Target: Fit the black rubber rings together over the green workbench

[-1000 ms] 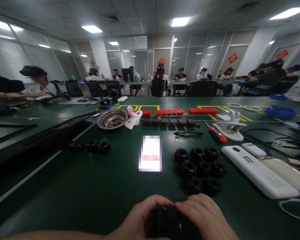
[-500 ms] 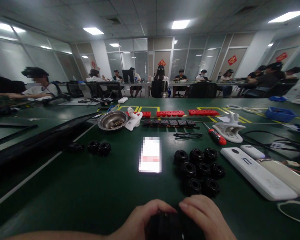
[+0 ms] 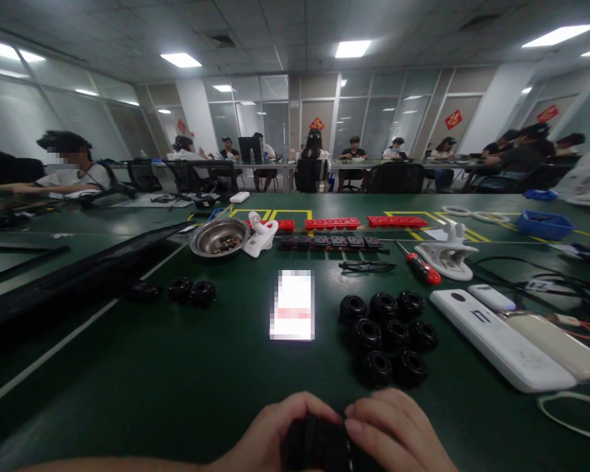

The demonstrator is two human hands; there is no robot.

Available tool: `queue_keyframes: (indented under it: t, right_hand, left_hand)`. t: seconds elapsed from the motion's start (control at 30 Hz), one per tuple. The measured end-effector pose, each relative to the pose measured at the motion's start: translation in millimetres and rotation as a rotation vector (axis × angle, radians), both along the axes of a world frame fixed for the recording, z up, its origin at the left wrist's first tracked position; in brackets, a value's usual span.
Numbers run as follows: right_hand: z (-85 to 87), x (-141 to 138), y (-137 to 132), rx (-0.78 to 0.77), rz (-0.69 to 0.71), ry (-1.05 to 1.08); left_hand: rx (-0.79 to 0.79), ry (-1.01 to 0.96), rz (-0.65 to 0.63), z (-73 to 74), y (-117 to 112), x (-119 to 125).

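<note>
At the bottom edge, my left hand (image 3: 270,436) and my right hand (image 3: 398,429) are both closed around a black round part (image 3: 319,446), fingers curled over its top. Much of the part is hidden by my fingers. Just beyond my right hand lies a cluster of several black ring-shaped parts (image 3: 386,331) on the green table (image 3: 152,367). A lit phone (image 3: 292,305) lies flat ahead of my hands. Two more black rings (image 3: 191,292) sit to the left.
A steel bowl (image 3: 219,236), white clips (image 3: 261,237), red and black strips (image 3: 332,223), a red-handled screwdriver (image 3: 420,265) and a white power strip (image 3: 501,339) with cables lie further out. A long black rail (image 3: 73,275) runs along the left. People sit at tables behind.
My hands stay on the black part with only small finger shifts; the view has drifted slightly.
</note>
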State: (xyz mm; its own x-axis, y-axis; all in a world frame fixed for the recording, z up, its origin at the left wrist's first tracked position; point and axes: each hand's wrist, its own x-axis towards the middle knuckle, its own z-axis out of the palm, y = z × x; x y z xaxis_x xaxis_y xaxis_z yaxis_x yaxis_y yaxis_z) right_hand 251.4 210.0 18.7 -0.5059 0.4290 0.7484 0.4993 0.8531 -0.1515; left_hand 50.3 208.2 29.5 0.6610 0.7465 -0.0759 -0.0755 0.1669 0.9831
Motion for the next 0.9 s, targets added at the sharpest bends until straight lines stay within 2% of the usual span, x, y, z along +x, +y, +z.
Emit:
queue_keyframes:
  t: [0.2, 0.3, 0.47, 0.63, 0.77, 0.9]
  right_hand:
    - [-2.7, -2.8, 6.6, -0.15, 0.058, 0.004]
    - [1.2, -3.6, 4.6, -0.092, 0.057, -0.031]
    - [5.9, -0.9, 0.6, 0.056, 0.024, -0.105]
    - [0.8, -0.2, 5.1, -0.024, 0.02, -0.019]
    - [0.6, -2.4, 7.1, -0.116, 0.076, -0.016]
    - [4.0, -4.0, 4.0, -0.038, 0.064, -0.06]
  left_hand:
    - [0.079, -0.009, 0.038, -6.3, 1.3, 0.1]
    - [0.035, -0.003, 0.02, -3.9, 1.2, 0.6]
    - [-0.132, -0.099, 0.026, 0.4, -0.5, 0.0]
    - [-0.048, -0.027, 0.01, -0.4, 0.7, 0.2]
    - [-0.055, -0.032, 0.021, -0.4, -1.5, 1.1]
    - [-0.085, -0.052, 0.041, 2.0, -4.8, 1.0]
